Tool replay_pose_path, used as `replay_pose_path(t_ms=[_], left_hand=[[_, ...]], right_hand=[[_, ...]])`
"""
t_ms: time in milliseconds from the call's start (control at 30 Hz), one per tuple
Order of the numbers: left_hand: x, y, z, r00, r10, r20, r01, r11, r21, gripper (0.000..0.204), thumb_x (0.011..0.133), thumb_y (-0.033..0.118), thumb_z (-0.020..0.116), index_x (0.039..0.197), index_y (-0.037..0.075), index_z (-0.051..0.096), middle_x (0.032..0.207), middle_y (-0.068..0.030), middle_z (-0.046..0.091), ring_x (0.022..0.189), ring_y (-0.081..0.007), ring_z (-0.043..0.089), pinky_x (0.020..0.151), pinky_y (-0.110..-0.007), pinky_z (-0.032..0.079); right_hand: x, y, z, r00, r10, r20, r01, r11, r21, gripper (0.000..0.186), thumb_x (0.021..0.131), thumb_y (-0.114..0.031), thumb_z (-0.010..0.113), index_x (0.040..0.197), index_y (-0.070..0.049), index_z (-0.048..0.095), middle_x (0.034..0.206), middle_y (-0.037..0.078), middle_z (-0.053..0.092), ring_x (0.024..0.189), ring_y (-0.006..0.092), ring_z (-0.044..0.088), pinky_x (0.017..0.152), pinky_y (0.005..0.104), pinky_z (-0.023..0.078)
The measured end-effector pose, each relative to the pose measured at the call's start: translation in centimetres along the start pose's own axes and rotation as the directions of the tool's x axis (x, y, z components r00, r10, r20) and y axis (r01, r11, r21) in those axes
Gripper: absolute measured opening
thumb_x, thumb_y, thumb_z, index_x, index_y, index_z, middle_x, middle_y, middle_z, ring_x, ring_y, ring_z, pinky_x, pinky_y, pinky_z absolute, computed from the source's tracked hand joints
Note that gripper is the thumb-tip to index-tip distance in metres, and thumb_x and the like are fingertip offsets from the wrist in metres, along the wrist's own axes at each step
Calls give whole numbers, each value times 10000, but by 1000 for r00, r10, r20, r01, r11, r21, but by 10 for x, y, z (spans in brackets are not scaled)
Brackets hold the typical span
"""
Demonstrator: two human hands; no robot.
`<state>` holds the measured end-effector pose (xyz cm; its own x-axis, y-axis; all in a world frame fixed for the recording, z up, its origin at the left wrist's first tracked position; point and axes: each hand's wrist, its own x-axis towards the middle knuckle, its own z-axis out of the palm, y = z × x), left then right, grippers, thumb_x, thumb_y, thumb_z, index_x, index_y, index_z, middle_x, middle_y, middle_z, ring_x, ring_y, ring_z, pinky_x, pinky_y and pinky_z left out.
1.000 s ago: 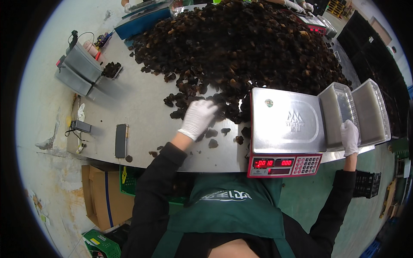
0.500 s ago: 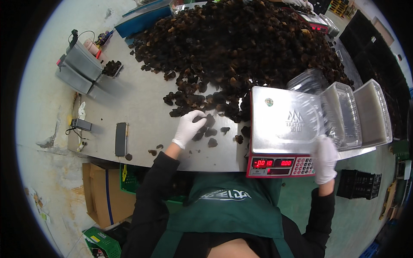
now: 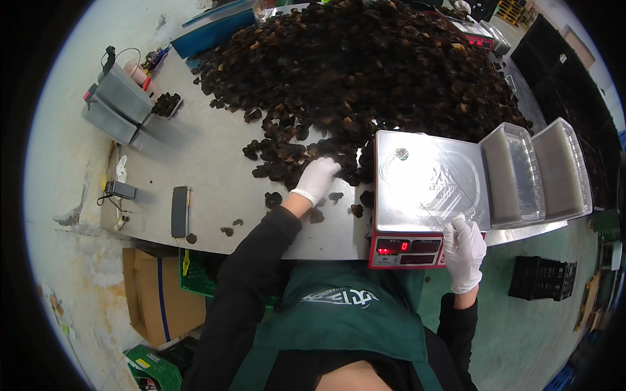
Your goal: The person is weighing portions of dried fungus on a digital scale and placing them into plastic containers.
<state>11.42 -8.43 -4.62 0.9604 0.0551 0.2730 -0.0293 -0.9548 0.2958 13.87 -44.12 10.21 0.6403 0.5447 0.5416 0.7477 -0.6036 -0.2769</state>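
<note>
My left hand (image 3: 317, 178), in a white glove, is at the near edge of a big heap of dark brown wood ear mushrooms (image 3: 365, 78). Its fingers are curled in at the loose pieces, and whatever they hold is hidden. A clear plastic tray (image 3: 427, 177) rests on the metal plate of a red weighing scale (image 3: 386, 177). Over the scale's keypad, by the tray's near right corner, is my gloved right hand (image 3: 465, 255). Its fingers are bent together; I cannot tell whether they touch the tray.
Stacks of clear trays (image 3: 566, 173) stand to the right of the scale. On the left part of the table lie a dark phone-like slab (image 3: 180, 212) and grey bins (image 3: 122, 98). A black crate (image 3: 542, 278) is on the floor at right. Another person's gloved hand (image 3: 462, 6) shows far back.
The clear tray has come from the right onto the scale plate. My right hand has moved left to the keypad. My left hand has moved up and right, and some loose pieces have shifted.
</note>
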Motion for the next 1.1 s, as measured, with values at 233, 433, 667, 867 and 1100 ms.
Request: replay_pose_path(t_ms=[233,433,667,867,1100], left_hand=[[-4,-2,-56,852,-358,382,513,424,-746,99,769,-6,655,865,-18,677,844,-43,677,810,-94,628,717,-231,491],[-81,-8,-140,890,-409,201,292,172,-941,78,806,-29,669,878,2,673,892,-53,657,826,-128,617,743,-256,498],[-112,15,-149,892,-447,70,387,674,-629,133,825,9,670,957,3,686,939,-77,681,868,-178,647,770,-282,514],[-41,12,-58,970,102,-219,-153,960,-235,142,745,92,670,866,42,615,945,-101,642,914,-292,608,789,-385,488],[-37,-10,-35,1000,-9,29,7,998,66,173,756,120,624,922,161,646,850,-25,615,883,-230,584,850,-387,412]], right_hand=[[-12,-6,9,997,45,-58,-38,992,119,152,838,-30,680,966,-41,600,662,90,487,547,251,489,498,358,388],[-7,-17,16,999,5,-52,4,986,166,150,836,-26,680,965,-50,607,646,72,463,530,229,470,488,348,376],[-6,-37,39,998,-70,-2,68,975,213,133,858,-73,664,972,-39,603,666,104,489,577,282,521,514,394,412],[-9,-54,33,994,-68,83,45,966,255,114,874,-84,652,962,-27,610,649,94,476,560,266,509,501,388,403],[-29,-44,32,998,20,52,-32,966,255,129,852,-41,674,961,-20,611,641,86,485,541,245,513,484,377,405]])
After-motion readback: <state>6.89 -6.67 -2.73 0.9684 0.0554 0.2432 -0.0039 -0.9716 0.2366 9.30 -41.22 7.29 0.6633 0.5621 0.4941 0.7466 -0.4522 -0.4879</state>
